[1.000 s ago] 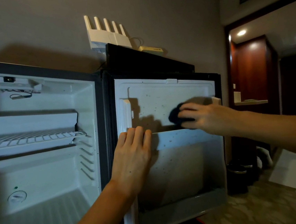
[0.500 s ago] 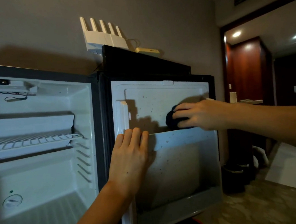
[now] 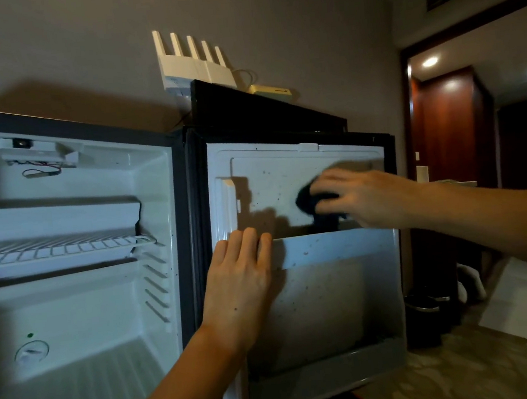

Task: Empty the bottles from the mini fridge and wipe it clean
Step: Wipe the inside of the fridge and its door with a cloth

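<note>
No bottles visible anywhere in the fridge (image 3: 80, 281) – cabinet, wire shelf (image 3: 58, 249) and door (image 3: 309, 252) bins all bare, so the emptying part looks done. Wiping is under way on the inner door liner. Upper panel shows dark specks, the lower recess too, so I'd call the door unfinished. Can't judge whether the cabinet interior has been wiped; it looks pale and fairly clean, but the light is poor.

Hands:
- Right hand (image 3: 361, 196) reaches in from the right, forearm roughly level, fingers curled over a dark cloth (image 3: 307, 200) and pressing it to the upper door panel, just above the door shelf (image 3: 334, 245) rim. Cloth mostly hidden under the fingers.
- Left hand (image 3: 241, 282) comes up from below, fingers straight and together, palm flat on the door's hinge-side edge – holding nothing, apparently just bracing the door against the wiping pressure.

Fridge stands open, door swung right. Router (image 3: 191, 64) on the wall above.

Likely left: rest of upper panel, door shelf, lower recess and bottom bin.
</note>
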Motion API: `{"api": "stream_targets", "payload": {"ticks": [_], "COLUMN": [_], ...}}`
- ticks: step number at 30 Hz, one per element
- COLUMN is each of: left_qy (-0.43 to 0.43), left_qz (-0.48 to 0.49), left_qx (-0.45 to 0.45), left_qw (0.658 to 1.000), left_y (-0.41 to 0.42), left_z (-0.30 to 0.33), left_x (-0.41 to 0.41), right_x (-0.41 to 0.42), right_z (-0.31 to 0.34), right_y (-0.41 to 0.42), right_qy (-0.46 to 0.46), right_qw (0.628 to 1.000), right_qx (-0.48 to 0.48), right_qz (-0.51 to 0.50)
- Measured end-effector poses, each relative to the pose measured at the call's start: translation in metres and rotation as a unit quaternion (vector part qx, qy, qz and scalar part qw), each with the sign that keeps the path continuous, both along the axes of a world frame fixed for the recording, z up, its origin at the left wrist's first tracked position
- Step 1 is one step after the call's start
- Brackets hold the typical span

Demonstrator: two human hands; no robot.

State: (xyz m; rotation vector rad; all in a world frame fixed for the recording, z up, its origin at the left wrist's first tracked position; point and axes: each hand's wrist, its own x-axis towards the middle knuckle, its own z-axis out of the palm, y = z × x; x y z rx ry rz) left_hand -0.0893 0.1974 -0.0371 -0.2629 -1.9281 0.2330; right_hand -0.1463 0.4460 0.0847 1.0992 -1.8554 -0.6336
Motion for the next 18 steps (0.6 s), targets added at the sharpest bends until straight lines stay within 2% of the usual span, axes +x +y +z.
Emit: {"api": "stream_targets", "payload": {"ticks": [3,4,6,9,11,13,16,18], "left_qy": [0.006,0.009,0.013,0.005,0.003,0.004,0.011,0.013], "left_qz": [0.001,0.001,-0.002,-0.001,0.003,0.003,0.002,0.000], "left_qx": [-0.004,-0.005,-0.006,0.000,-0.003,-0.005,-0.008,-0.009], "left_qw": [1.000,1.000,1.000,1.000,1.000,1.000,1.000,1.000], "left_y": [-0.001,-0.001,-0.001,0.001,0.001,0.001,0.000,0.000], "left_z": [-0.001,-0.001,0.000,0.000,0.000,0.000,0.001,0.000], "left_x": [0.000,0.000,-0.001,-0.004,-0.004,-0.003,-0.001,-0.001], "right_x": [-0.005,-0.007,-0.009,-0.008,-0.008,-0.010,-0.011,-0.010], "right_z": [0.008,0.003,-0.013,-0.022,-0.009,0.007,0.013,0.000], "right_y": [-0.016,-0.020,-0.019,-0.006,-0.001,-0.002,-0.013,-0.024], "right_qy": [0.004,0.002,0.009,-0.007,-0.020,-0.010,-0.007,-0.013], "right_qw": [0.980,0.975,0.986,0.999,0.997,1.000,0.975,0.967], "right_qx": [-0.196,-0.219,-0.159,0.035,0.072,0.004,-0.218,-0.249], "right_qz": [0.023,0.032,0.042,0.008,-0.028,-0.024,0.036,0.058]}}
